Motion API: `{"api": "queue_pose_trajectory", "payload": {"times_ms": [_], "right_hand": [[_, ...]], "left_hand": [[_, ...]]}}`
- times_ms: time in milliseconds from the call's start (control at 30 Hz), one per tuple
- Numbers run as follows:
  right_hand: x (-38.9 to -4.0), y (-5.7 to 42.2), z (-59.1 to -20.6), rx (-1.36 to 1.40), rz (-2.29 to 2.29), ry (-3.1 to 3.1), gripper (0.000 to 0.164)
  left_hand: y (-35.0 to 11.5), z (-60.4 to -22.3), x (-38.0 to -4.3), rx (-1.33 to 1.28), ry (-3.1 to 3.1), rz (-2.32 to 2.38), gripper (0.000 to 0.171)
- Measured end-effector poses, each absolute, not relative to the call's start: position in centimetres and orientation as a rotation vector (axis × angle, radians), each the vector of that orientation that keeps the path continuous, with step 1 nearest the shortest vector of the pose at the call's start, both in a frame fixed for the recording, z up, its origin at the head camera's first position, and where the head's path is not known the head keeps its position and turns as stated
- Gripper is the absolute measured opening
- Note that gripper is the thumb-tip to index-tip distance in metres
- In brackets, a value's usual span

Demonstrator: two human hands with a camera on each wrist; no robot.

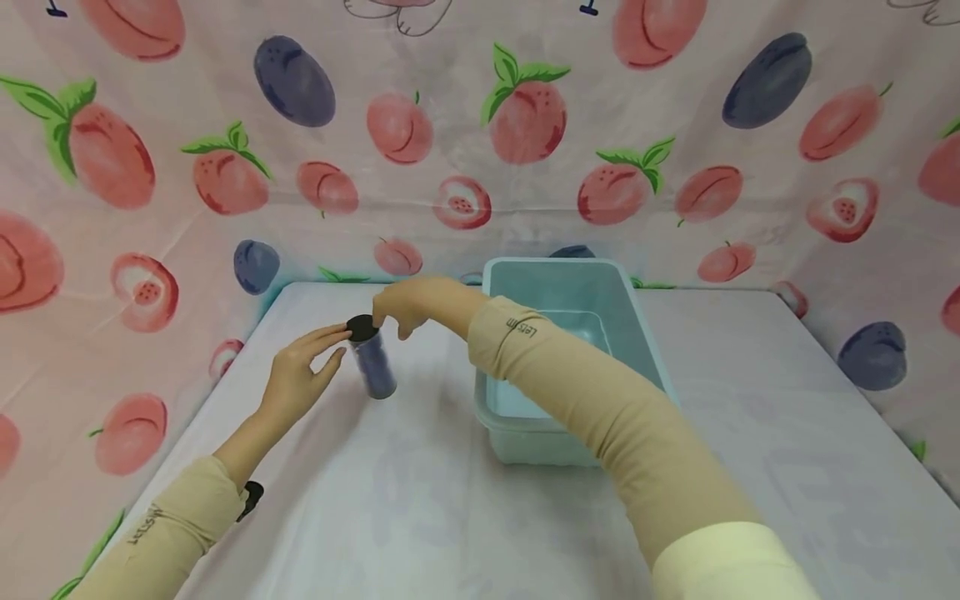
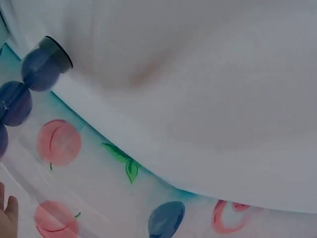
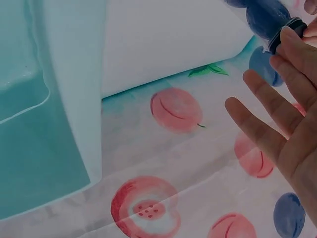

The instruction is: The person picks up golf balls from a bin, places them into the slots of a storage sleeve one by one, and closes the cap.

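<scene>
A clear tube of blue balls point(image 1: 373, 362) with a black lid point(image 1: 363, 327) stands on the white table, leaning slightly. My right hand point(image 1: 420, 304) reaches over from the right and pinches the lid's edge between thumb and forefinger; its other fingers are spread in the right wrist view. From the left, my left hand point(image 1: 296, 375) touches the lid's near-left side with straight fingertips, its thumb held away from the tube. In the left wrist view, the balls point(image 2: 40, 69) show stacked inside the tube, partly cut off by the frame's edge.
A light-blue plastic basin point(image 1: 517, 423) stands right of the tube, under my right forearm. A small black object point(image 1: 251, 497) shows beside my left sleeve. Fruit-patterned cloth point(image 1: 465, 108) hangs behind and around the white table point(image 1: 360, 517).
</scene>
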State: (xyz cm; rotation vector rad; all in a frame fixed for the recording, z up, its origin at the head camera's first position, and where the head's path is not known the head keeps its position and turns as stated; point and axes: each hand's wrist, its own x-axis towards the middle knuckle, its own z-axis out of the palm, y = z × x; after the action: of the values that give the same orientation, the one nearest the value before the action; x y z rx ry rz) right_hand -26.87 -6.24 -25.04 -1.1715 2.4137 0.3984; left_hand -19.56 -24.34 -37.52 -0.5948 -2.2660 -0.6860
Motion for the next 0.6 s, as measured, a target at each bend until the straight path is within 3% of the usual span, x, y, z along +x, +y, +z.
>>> {"api": "queue_pose_trajectory", "payload": {"times_ms": [600], "right_hand": [[-26.33, -6.36, -24.93, -1.114, 0.502, 2.375, 0.050]], "left_hand": [[-24.79, -37.97, -20.02, -0.739, -2.231, -0.478, 0.049]]}}
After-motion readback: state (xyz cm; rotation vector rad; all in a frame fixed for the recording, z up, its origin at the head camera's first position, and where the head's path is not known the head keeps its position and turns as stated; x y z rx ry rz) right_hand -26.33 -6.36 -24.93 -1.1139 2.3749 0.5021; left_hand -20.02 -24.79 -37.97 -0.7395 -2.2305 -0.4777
